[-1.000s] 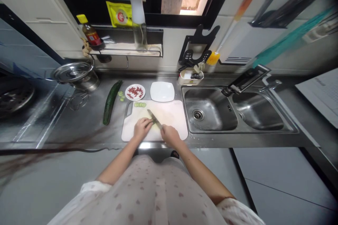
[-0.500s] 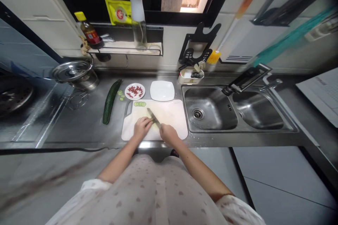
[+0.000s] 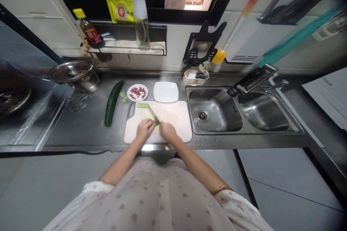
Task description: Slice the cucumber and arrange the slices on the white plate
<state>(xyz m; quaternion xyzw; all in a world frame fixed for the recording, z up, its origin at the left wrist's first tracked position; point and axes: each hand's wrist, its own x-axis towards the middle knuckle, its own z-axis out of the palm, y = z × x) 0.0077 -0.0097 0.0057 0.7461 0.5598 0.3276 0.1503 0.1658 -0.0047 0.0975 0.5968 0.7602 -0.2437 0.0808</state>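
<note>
A kitchen knife [image 3: 153, 114] is in my right hand [image 3: 167, 131], which is closed round its handle. Its blade points away and to the left over the white cutting board [image 3: 179, 119]. Beside the blade, my left hand [image 3: 145, 129] has its fingers bunched on a small green cucumber piece [image 3: 156, 124], mostly hidden by fingers and blade. Near the blade's tip, a short row of cucumber slices [image 3: 142, 105] lies at the board's far left. A whole cucumber [image 3: 112, 104] rests on the counter left of the board, with several loose cucumber pieces [image 3: 123, 95] close by.
Behind the board stand a white plate of chopped red bits [image 3: 137, 93] and a white square dish [image 3: 166, 92]. The double sink [image 3: 217, 112] is on the right. A lidded steel pot [image 3: 78, 75] stands at the back left, beneath a wall shelf [image 3: 127, 48].
My right hand and the knife have shifted slightly left, bringing the blade's tip nearer the row of slices. My left hand stays about where it was. The view has moved a little.
</note>
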